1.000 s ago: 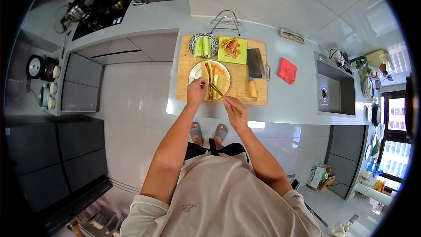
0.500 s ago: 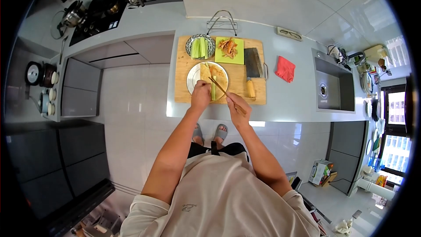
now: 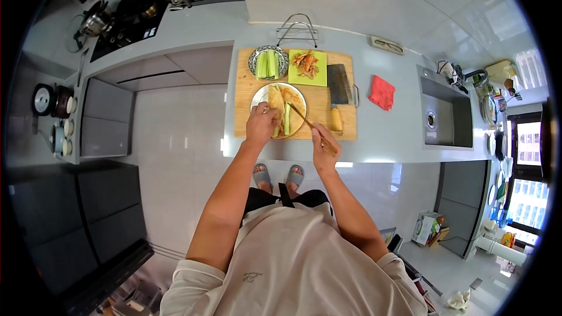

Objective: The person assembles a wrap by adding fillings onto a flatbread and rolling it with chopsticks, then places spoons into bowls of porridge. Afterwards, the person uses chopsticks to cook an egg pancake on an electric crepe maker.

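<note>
On a round plate (image 3: 256, 99) lies a thin, browned pancake (image 3: 297, 125), its left side folded up. A pale green cucumber stick (image 3: 287, 118) rests lengthwise on it. My left hand (image 3: 261, 124) has its fingers closed on the pancake's folded left edge. Wooden chopsticks (image 3: 305, 120) are gripped in my right hand (image 3: 325, 146), their tips touching down near the cucumber stick's upper end. A patterned bowl (image 3: 252, 55) of green sticks (image 3: 268, 64) stands behind the plate. Shredded brown food (image 3: 306, 63) sits on a lime-green board (image 3: 319, 79) beside the bowl.
The wooden cutting board (image 3: 243, 131) carries all this, plus a cleaver (image 3: 338, 85) with its yellow handle towards me. A red cloth (image 3: 381, 92) lies to the right, before the sink (image 3: 448, 131). A wire rack (image 3: 297, 30) stands behind the board.
My left hand has shifted left along the pancake's edge and opened out slightly. My right hand has moved a little right and back, and the chopsticks have shifted right of the cucumber stick.
</note>
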The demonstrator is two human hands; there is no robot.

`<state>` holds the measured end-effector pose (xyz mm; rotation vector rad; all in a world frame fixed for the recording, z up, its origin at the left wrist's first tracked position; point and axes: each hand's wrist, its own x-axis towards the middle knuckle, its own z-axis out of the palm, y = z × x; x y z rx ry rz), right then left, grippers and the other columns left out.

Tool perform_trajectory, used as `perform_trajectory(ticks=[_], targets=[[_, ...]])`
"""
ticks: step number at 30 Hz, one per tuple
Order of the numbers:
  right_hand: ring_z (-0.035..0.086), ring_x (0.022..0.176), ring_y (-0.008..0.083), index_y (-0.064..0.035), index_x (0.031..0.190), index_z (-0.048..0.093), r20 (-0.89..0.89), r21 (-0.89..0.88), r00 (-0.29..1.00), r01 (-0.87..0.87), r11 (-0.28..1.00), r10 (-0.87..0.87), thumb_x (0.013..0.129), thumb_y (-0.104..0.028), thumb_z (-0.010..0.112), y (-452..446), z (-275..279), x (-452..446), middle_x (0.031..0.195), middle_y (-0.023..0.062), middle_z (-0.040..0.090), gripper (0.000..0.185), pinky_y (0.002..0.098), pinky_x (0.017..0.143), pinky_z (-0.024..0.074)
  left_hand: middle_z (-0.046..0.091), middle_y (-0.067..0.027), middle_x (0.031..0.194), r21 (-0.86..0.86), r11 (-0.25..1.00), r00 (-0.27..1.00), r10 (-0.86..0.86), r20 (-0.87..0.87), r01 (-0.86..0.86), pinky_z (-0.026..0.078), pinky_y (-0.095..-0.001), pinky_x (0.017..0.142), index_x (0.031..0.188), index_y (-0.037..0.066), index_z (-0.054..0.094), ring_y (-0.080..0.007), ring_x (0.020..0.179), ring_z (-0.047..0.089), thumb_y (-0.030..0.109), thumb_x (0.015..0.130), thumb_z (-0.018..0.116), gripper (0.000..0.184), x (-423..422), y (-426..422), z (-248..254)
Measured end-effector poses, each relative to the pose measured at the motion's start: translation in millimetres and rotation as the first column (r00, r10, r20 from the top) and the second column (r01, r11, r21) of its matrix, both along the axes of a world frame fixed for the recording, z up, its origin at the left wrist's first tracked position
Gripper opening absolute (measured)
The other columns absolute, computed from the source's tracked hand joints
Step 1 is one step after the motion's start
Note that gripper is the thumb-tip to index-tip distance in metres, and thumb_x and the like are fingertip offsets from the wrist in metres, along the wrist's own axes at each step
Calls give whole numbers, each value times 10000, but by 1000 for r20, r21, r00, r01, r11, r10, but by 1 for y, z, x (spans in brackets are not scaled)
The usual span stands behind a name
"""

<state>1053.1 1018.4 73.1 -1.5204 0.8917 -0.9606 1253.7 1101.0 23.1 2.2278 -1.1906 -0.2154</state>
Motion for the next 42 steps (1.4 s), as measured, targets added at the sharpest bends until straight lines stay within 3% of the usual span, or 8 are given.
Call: perform_trajectory(ticks=[3, 11, 14, 17, 20, 32, 42], targets=[[669, 962, 111, 39, 1211, 718, -60, 30, 994, 91, 995, -89, 999, -81, 709, -2, 13, -12, 1098, 81, 740, 243, 247, 865, 545, 597, -99, 1294, 50, 999, 996, -6, -89, 11, 537, -432, 960, 1138, 120, 757, -322, 1145, 596, 130, 815, 794, 325, -1, -3, 2], [665, 954, 114, 33, 1230, 707, -111, 33, 976, 192, 981, -187, 1018, -151, 698, 5, 9, -18, 1083, 77, 735, 280, 251, 871, 539, 595, -148, 1264, 53, 998, 996, -19, -84, 23, 542, -434, 950, 1222, 92, 722, -355, 1087, 639, 142, 843, 788, 388, -2, -5, 1], [664, 921, 118, 43, 1251, 689, -131, 162, 974, 204, 966, -184, 1026, -182, 690, 4, 6, -20, 1071, 85, 728, 318, 251, 854, 546, 594, -160, 1243, 38, 999, 995, -24, -98, 28, 546, -430, 937, 1233, 89, 715, -353, 1049, 649, 145, 842, 792, 402, -1, -4, -3], [663, 893, 128, 59, 1270, 664, 15, 277, 967, 242, 930, -256, 1033, -208, 682, 1, -2, -21, 1040, 98, 717, 358, 259, 831, 558, 593, -167, 1235, 41, 999, 993, -27, -117, 32, 551, -428, 922, 1236, 85, 714, -352, 1016, 655, 146, 844, 793, 405, 1, -3, -3], [666, 891, 139, 72, 1287, 640, 42, 273, 959, 259, 926, -281, 1035, -216, 679, 7, 6, -19, 1023, 108, 708, 384, 272, 828, 569, 595, -167, 1233, 41, 998, 991, -33, -133, 38, 556, -429, 909, 1238, 84, 715, -351, 1004, 660, 145, 845, 791, 404, 2, -2, -1], [695, 979, 182, 72, 1293, 617, 27, 314, 957, 266, 911, -288, 1040, -251, 668, 9, -4, -31, 1120, 133, 694, 414, 315, 880, 606, 617, -122, 1228, 80, 997, 993, -9, -117, 19, 566, -443, 863, 1243, 135, 720, -338, 1005, 677, 195, 874, 762, 376, 0, 2, 4], [700, 1001, 236, 86, 1337, 579, 178, 520, 932, 184, 834, -316, 1050, -150, 620, 4, -26, -13, 1184, 172, 663, 374, 348, 915, 612, 612, -120, 1232, 100, 995, 993, 17, -121, -5, 566, -438, 856, 1238, 129, 724, -341, 1013, 675, 201, 872, 765, 376, -2, 3, 9]])
